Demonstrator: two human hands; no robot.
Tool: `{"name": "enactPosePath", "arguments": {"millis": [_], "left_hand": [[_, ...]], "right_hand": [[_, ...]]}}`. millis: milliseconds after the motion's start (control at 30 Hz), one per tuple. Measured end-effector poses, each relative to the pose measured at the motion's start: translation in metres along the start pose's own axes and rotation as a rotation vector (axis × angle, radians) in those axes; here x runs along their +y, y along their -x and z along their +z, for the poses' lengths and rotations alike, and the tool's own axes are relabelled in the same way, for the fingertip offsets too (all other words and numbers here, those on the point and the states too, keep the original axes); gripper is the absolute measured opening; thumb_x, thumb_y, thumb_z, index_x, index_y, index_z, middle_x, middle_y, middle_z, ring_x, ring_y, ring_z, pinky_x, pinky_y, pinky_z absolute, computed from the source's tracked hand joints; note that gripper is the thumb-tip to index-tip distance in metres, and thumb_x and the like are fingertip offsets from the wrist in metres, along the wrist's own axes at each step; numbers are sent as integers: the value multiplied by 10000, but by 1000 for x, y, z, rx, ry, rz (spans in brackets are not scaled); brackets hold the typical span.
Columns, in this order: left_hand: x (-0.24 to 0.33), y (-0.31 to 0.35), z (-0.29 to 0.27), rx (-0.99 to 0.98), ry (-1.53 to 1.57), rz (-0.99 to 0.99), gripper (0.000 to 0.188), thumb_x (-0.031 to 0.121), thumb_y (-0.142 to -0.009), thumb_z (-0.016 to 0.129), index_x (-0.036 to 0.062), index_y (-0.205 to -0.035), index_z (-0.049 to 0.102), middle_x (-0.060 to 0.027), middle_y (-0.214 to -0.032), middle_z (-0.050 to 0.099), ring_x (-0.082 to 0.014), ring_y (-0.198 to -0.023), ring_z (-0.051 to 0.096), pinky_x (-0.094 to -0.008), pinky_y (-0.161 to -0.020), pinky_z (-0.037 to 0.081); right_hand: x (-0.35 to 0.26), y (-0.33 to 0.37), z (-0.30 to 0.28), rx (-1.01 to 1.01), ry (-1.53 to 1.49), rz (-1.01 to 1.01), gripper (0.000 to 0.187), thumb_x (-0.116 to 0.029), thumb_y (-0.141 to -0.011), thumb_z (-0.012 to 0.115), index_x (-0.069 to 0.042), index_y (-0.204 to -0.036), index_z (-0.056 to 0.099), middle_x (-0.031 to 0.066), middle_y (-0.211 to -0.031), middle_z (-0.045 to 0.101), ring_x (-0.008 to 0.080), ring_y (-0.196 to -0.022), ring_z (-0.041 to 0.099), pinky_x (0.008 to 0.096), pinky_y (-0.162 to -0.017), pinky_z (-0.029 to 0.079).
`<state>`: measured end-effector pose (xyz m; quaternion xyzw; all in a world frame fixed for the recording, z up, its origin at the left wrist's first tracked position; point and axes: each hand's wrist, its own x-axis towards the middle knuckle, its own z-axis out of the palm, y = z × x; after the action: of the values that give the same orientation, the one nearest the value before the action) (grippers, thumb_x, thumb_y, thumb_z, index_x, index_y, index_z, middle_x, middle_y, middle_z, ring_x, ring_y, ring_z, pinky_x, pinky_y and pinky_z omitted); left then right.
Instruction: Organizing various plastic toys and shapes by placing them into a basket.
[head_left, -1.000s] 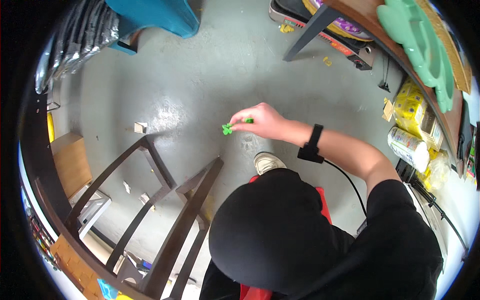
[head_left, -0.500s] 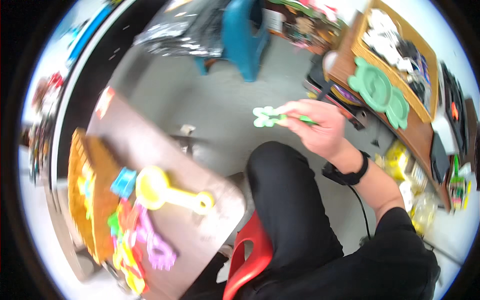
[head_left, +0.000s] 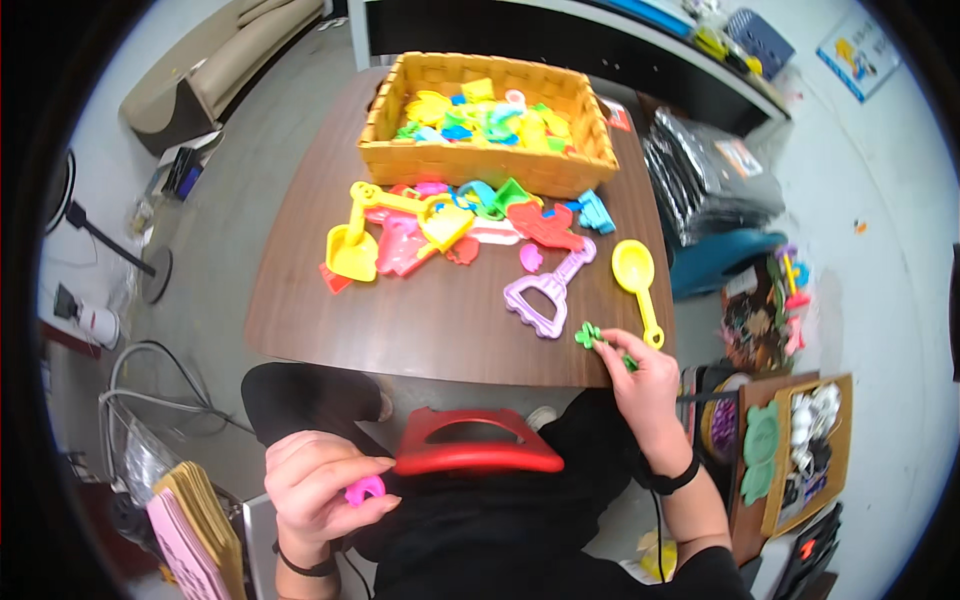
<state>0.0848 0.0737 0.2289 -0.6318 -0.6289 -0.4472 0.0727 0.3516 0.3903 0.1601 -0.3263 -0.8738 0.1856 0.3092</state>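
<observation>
My left hand (head_left: 315,492), above my lap at the lower left, pinches a small curved pink plastic piece (head_left: 365,489) between thumb and fingers. At the table's near right edge, my right hand (head_left: 645,385) grips a small green plastic toy (head_left: 587,334) with a clover-like end; more green shows at my fingers. Near that hand lie a yellow toy spoon (head_left: 634,266) and a purple toy rake (head_left: 564,277). Farther back are a yellow toy shovel (head_left: 352,255), a red toy piece (head_left: 545,226) and other plastic toys, piled before a woven basket (head_left: 480,168) of colourful pieces.
The brown table (head_left: 420,330) spans the middle. A red stool (head_left: 480,461) is between my legs. To the right stand a teal chair (head_left: 705,262), a black plastic-wrapped stack (head_left: 705,185), and a side surface with a green bear-shaped tray (head_left: 760,455) and a basket of items.
The view has swung left from the floor on the right to the table. My right hand, still with the green toy, is now at the table edge. My left hand has come into view with the pink piece.
</observation>
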Motion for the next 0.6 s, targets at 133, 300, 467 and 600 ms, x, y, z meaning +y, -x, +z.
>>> {"name": "enactPosePath", "arguments": {"millis": [133,300,467,600], "left_hand": [[-9,20,-3,11,71,-67,348,344,-806,1002,66,-962,863,-37,-787,713,-223,-658,708,-331,-609,547],[-12,6,-11,24,48,-190,314,301,-839,974,45,-982,860,-66,-804,738,-221,-711,716,-340,-655,552],[-6,-46,-11,-89,-96,-252,369,252,-768,1012,58,-1044,861,-75,-942,774,-256,-784,733,-380,-701,587],[-14,-83,-10,-77,-153,-174,450,229,-784,996,77,-1178,841,-76,-1008,779,-271,-819,739,-392,-726,595]], "right_hand": [[4,4,-1,-63,189,142,162,-279,-1011,861,-132,-1079,865,110,-884,828,327,-761,800,423,-670,611],[-12,-8,-6,-95,303,100,217,-345,-1001,871,-138,-1065,881,152,-786,777,378,-726,777,465,-681,606],[-9,-19,-29,-340,445,117,246,-398,-993,865,-157,-1045,881,179,-849,796,411,-797,784,509,-714,623],[-20,-41,-61,-246,259,146,214,-357,-978,886,-159,-1060,886,156,-821,797,368,-762,791,466,-687,620]]}}
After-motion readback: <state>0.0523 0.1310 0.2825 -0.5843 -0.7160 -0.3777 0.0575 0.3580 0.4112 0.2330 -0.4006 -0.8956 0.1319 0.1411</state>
